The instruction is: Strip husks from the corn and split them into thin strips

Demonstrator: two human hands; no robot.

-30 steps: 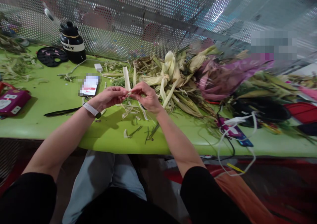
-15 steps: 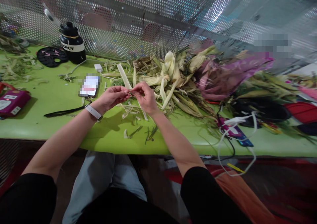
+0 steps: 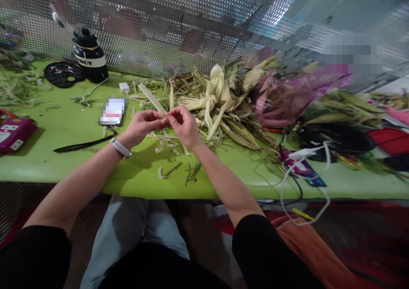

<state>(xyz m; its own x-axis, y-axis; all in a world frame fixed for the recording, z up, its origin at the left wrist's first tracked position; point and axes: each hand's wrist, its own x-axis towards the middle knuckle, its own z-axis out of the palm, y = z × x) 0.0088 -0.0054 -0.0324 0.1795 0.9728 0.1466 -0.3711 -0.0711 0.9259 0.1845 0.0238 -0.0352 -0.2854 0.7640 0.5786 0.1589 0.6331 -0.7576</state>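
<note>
A pale strip of corn husk (image 3: 152, 98) slants up and left from between my two hands. My left hand (image 3: 143, 126) pinches near its lower end, thumb and fingertips pressed together. My right hand (image 3: 184, 125) touches the left at the fingertips and grips the same end of the strip. Exactly how the fingertips overlap is too small to make out. Just beyond my hands lies a heap of corn husks (image 3: 220, 93), pale green to dry brown. Husk scraps (image 3: 164, 142) and small green stem bits (image 3: 172, 169) lie below my hands on the green table (image 3: 140, 186).
Left of my hands are a phone (image 3: 113, 110), a black strap (image 3: 83, 145), a white charger (image 3: 124, 88) and a black bottle (image 3: 91, 56). A purple box (image 3: 15, 135) stands at far left. Rightward are a pink plastic bag (image 3: 277, 101) and a white cable (image 3: 329, 152). Perforated metal mesh (image 3: 159, 37) rises behind.
The husk strip has tilted further to the left. My right hand has shifted slightly left and rolled over the strip's end, while my left hand stays close to its place.
</note>
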